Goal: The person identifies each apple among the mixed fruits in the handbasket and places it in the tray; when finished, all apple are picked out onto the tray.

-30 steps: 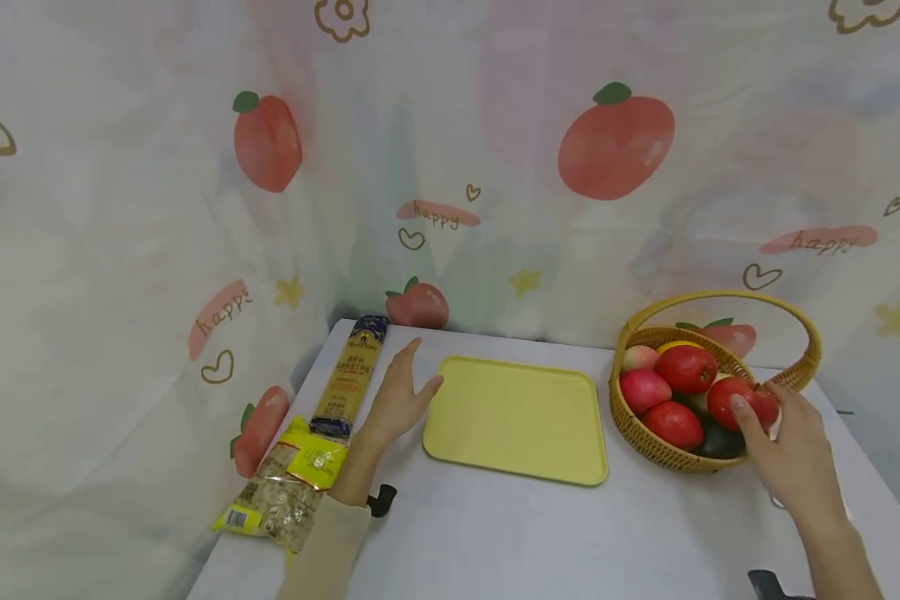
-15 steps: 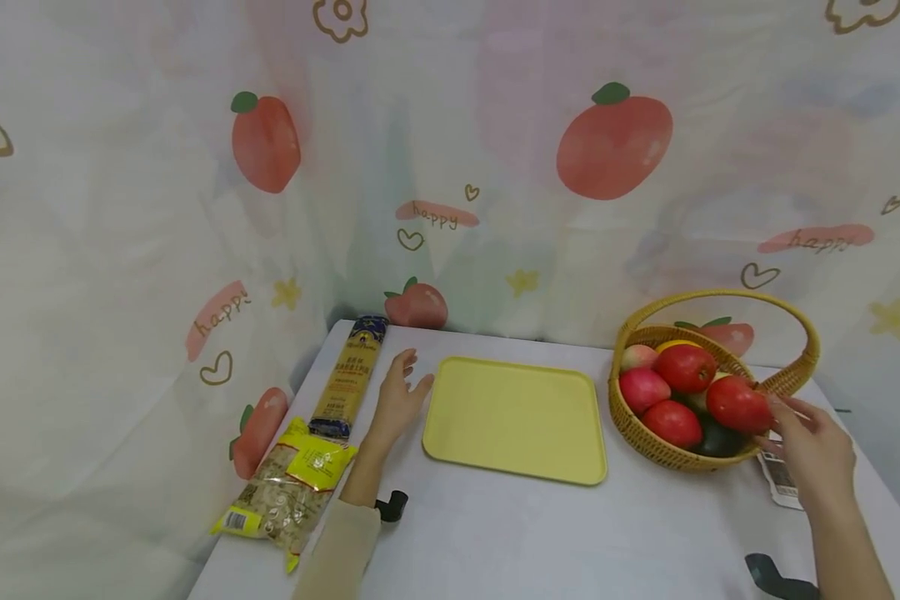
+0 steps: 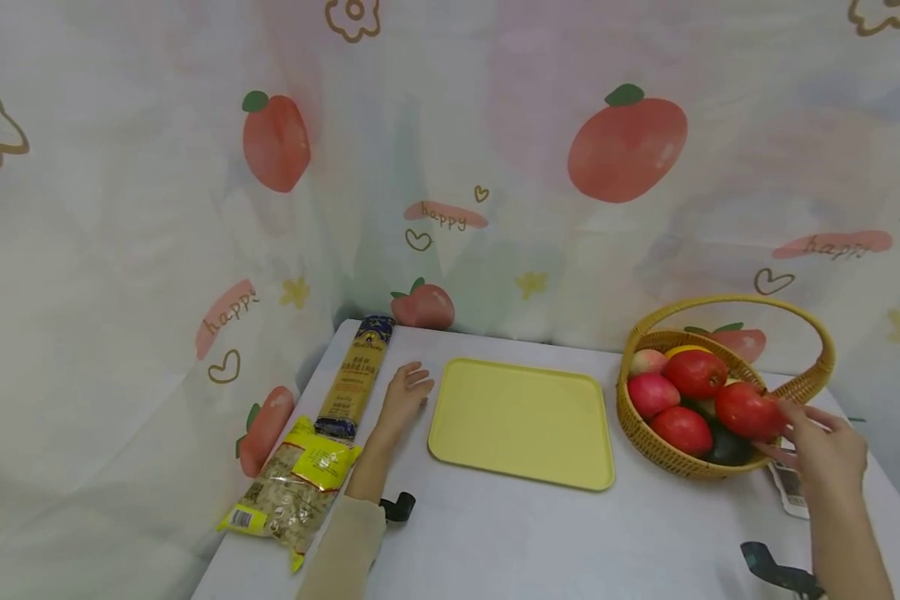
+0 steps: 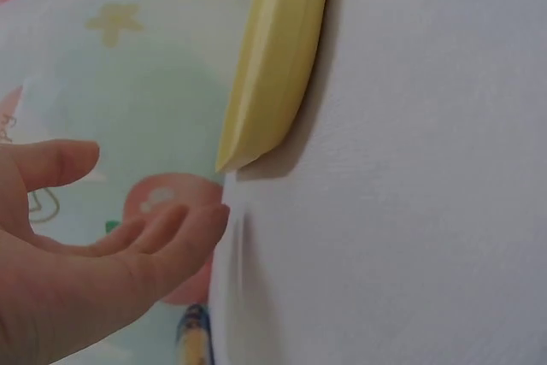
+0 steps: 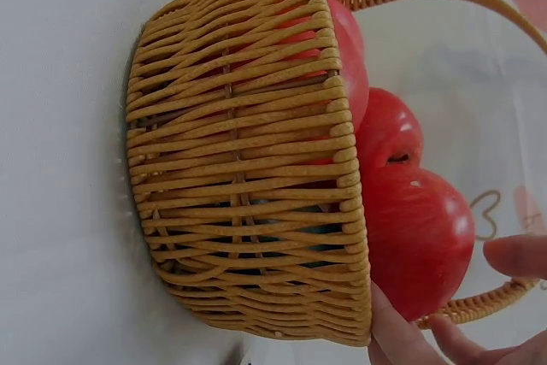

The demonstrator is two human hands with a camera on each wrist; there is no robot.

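My right hand (image 3: 832, 454) is beside the right rim of a woven basket (image 3: 671, 458) heaped with fruit. Its fingers are loosely bent around the side of a red apple (image 3: 748, 411) lying on top. In the right wrist view the thumb stands apart from that apple (image 5: 419, 241), while fingertips are at the rim below it. My left hand (image 3: 405, 396) hovers above the table with relaxed fingers, holding nothing. It is between a gold-and-blue packet (image 3: 356, 375) and a yellow tray (image 3: 521, 425). The left wrist view shows it short of the tray's edge (image 4: 278, 57).
More red apples (image 3: 693, 373), a pink fruit and a dark green one fill the basket, under its tall arched handle. A clear-and-yellow bag (image 3: 292, 492) lies at the table's left. A flat white object (image 3: 791, 496) with a dark face is partly hidden behind the right hand.
My right hand has loosened from the apple and drawn back to the right; the apple stays in the basket. My left hand has lowered slightly, its fingers more bent. The head view has shifted slightly.
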